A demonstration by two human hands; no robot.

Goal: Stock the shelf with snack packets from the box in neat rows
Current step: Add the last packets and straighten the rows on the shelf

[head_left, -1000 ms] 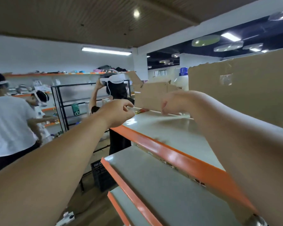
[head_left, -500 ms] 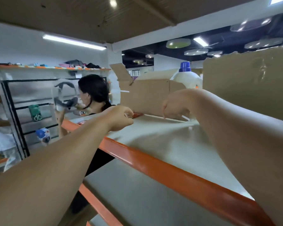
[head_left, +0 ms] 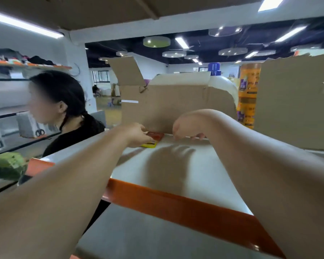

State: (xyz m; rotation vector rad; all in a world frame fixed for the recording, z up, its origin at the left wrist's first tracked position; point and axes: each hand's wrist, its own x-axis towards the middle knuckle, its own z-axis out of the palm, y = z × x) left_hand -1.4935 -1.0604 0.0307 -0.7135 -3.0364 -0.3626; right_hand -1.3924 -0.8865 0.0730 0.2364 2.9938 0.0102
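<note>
Both my arms reach far over the white top shelf [head_left: 185,176] with its orange front rail. My left hand [head_left: 137,135] holds a flat red and yellow snack packet [head_left: 154,138] down on the shelf, close to the foot of an open cardboard box [head_left: 176,107]. My right hand [head_left: 185,128] hangs over the shelf with its fingers curled down, fingertips near the box's bottom edge; whether it holds anything is hidden.
A second large cardboard box [head_left: 295,101] stands at the right. Behind the boxes are a white jug with a blue cap [head_left: 223,85] and an orange bottle [head_left: 248,94]. A person in black [head_left: 64,116] stands left of the shelf. A lower shelf [head_left: 157,238] lies below.
The view has risen and closed in on the shelf. Both hands have moved down onto the shelf surface by the box, and the packet now shows under my left hand.
</note>
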